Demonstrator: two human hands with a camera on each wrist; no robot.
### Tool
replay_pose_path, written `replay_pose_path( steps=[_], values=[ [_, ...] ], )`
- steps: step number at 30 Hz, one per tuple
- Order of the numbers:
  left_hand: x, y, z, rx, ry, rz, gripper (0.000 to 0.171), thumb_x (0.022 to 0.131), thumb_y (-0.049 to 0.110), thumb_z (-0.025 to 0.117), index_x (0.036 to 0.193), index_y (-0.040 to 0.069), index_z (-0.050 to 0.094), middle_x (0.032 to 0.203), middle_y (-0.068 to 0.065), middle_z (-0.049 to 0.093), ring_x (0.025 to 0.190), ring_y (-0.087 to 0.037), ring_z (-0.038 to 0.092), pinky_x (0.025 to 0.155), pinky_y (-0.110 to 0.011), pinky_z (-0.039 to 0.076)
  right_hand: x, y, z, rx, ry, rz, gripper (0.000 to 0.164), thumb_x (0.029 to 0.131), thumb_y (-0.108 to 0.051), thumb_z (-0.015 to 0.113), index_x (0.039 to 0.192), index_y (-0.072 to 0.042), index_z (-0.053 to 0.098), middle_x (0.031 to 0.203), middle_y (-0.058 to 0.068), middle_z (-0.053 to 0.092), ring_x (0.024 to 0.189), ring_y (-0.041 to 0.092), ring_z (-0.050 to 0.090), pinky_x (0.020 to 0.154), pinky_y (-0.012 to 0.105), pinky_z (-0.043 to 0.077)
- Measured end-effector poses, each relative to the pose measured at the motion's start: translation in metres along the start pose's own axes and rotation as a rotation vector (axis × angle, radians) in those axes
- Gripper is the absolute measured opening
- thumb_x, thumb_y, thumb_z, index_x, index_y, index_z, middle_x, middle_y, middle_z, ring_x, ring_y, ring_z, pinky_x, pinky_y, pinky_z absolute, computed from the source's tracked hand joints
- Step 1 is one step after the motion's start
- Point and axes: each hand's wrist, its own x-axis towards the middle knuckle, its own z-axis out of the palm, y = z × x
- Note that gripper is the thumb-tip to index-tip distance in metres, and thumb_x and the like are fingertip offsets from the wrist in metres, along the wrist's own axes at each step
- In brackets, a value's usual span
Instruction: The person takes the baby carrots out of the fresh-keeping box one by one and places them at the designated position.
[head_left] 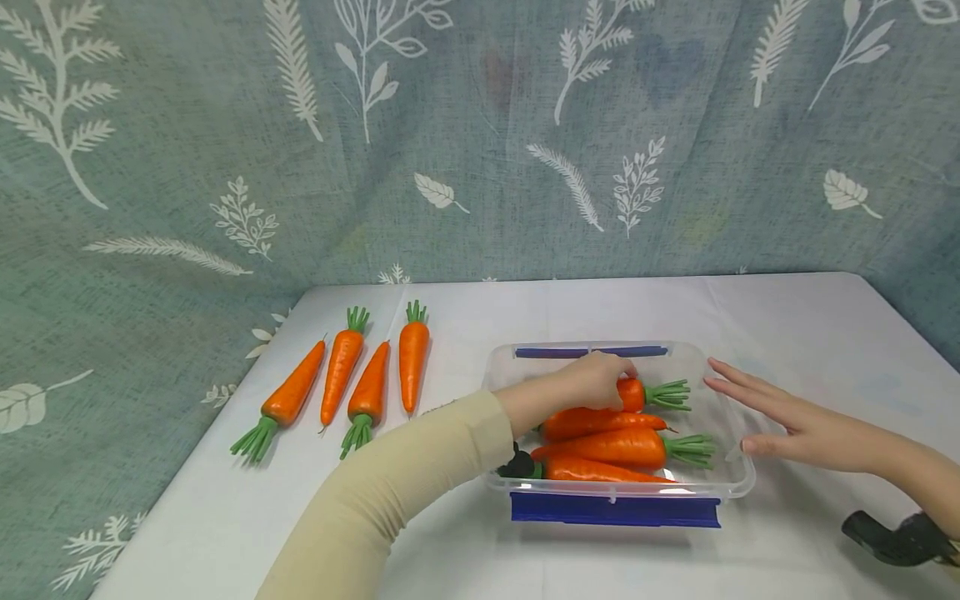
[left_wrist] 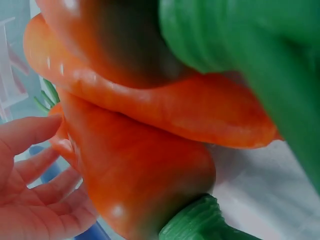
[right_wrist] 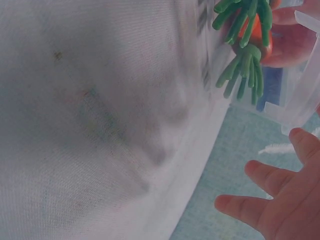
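A clear plastic container (head_left: pixel 731 454) with blue side latches holds several orange carrots with green tops. My left hand (head_left: pixel 596 382) reaches into it and holds the rearmost carrot (head_left: pixel 632 395), whose green top points right. In the left wrist view, the thumb and fingers (left_wrist: pixel 50 192) curve about that carrot (left_wrist: pixel 62 142), partly hidden behind a larger carrot (left_wrist: pixel 140 170). In front of it in the container lie other carrots, one carrot (head_left: pixel 615 448) with its top to the right. My right hand (head_left: pixel 806 425) is beside the container's right wall, fingers spread and straight, holding nothing.
Several more carrots lie in a loose row on the white table (head_left: pixel 795 325) at the left, among them an upright-lying carrot (head_left: pixel 413 362) and a slanted carrot (head_left: pixel 296 387). A green leaf-patterned cloth (head_left: pixel 480 150) hangs behind the table.
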Motion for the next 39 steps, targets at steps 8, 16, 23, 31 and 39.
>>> replay_pose_path(
  steps=[8, 16, 23, 31, 39],
  values=[
    [0.000, -0.002, 0.004, -0.027, -0.012, -0.023, 0.043, 0.083, 0.015, 0.067, 0.124, 0.016, 0.057, 0.119, 0.002, 0.059, 0.100, -0.011, 0.053, 0.090, -0.023, 0.044, 0.001, -0.001, 0.000, 0.004, -0.001, -0.011, 0.074, 0.083, -0.011, 0.062, 0.146, -0.023, 0.025, 0.153, -0.011, 0.005, 0.123, -0.025, 0.001, 0.080, 0.076, 0.025],
    [0.002, -0.003, 0.008, 0.032, -0.069, -0.033, 0.046, 0.083, 0.026, 0.067, 0.127, 0.023, 0.053, 0.117, 0.004, 0.059, 0.100, -0.011, 0.051, 0.090, -0.023, 0.041, 0.003, 0.001, -0.001, 0.005, -0.010, -0.001, 0.071, 0.084, -0.012, 0.061, 0.146, -0.018, 0.026, 0.154, -0.008, 0.005, 0.122, -0.025, 0.000, 0.080, 0.076, 0.024],
    [0.002, -0.005, 0.008, 0.029, -0.072, 0.007, 0.044, 0.082, 0.026, 0.068, 0.124, 0.023, 0.054, 0.118, 0.005, 0.058, 0.101, -0.010, 0.051, 0.090, -0.022, 0.040, 0.003, 0.000, 0.000, 0.004, -0.013, 0.008, 0.072, 0.085, -0.012, 0.061, 0.146, -0.021, 0.025, 0.153, -0.014, 0.004, 0.122, -0.026, 0.000, 0.080, 0.076, 0.024],
    [-0.001, -0.005, 0.002, -0.005, -0.074, 0.038, 0.045, 0.081, 0.024, 0.069, 0.123, 0.022, 0.053, 0.121, 0.003, 0.057, 0.102, -0.012, 0.051, 0.089, -0.023, 0.041, 0.003, 0.001, 0.000, 0.008, -0.010, 0.003, 0.072, 0.084, -0.012, 0.061, 0.146, -0.022, 0.025, 0.154, -0.007, 0.005, 0.122, -0.025, 0.000, 0.080, 0.076, 0.024],
    [-0.008, -0.005, -0.010, -0.041, -0.081, 0.040, 0.049, 0.081, 0.028, 0.069, 0.127, 0.022, 0.052, 0.125, 0.003, 0.055, 0.105, -0.012, 0.050, 0.092, -0.027, 0.043, 0.002, 0.000, 0.001, 0.004, -0.012, 0.036, 0.071, 0.085, -0.014, 0.061, 0.146, -0.020, 0.025, 0.152, -0.016, 0.003, 0.119, -0.027, 0.000, 0.080, 0.076, 0.024]
  ],
)
